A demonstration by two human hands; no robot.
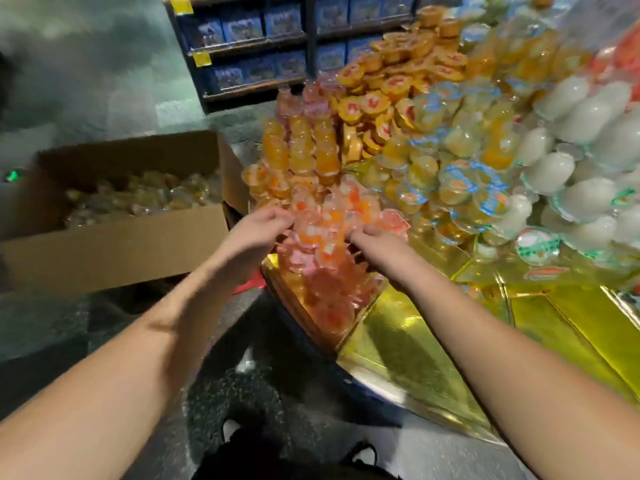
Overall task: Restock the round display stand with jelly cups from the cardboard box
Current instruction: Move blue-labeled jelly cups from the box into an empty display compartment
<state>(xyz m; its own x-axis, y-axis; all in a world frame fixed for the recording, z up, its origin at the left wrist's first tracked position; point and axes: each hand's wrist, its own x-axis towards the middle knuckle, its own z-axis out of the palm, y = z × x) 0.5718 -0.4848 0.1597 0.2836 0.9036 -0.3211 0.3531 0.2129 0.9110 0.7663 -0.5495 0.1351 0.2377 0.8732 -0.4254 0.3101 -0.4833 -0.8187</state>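
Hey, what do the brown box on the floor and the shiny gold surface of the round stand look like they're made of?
Brown open box: matte corrugated cardboard, judging by its folded flaps. Gold stand surface: probably metallic foil or foil paper; mirror-glossy, creased into panels.

The scene was lit brightly over the heaped jelly cups [433, 140], while the grey speckled floor [86, 81] at the left was left dim and smeared. Strong glare was thrown off the crinkled gold foil surface [433, 358]. Motion blur was seen throughout, and straight lines were bent by wide-angle distortion toward the edges.
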